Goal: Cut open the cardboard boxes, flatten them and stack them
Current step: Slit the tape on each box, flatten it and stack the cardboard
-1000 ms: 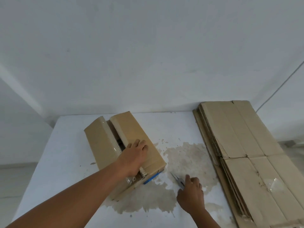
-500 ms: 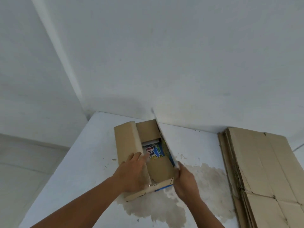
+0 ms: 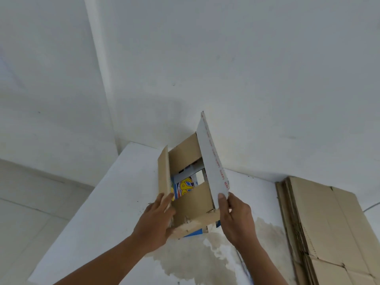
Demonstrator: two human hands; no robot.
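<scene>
Left grip (image 3: 156, 221) on open brown box (image 3: 191, 202)

walls (image 3: 246, 58): plain white, corner left | table (image 3: 98, 212): white, brownish stain (image 3: 195, 262) | floor (image 3: 30, 202): pale tiles

A stained white table (image 3: 107, 212) meets white walls (image 3: 246, 58).

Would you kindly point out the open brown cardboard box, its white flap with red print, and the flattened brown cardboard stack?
open brown cardboard box (image 3: 193, 203): head view, near inner flap
white flap with red print (image 3: 211, 161): head view, middle
flattened brown cardboard stack (image 3: 320, 212): head view, top sheet
</scene>
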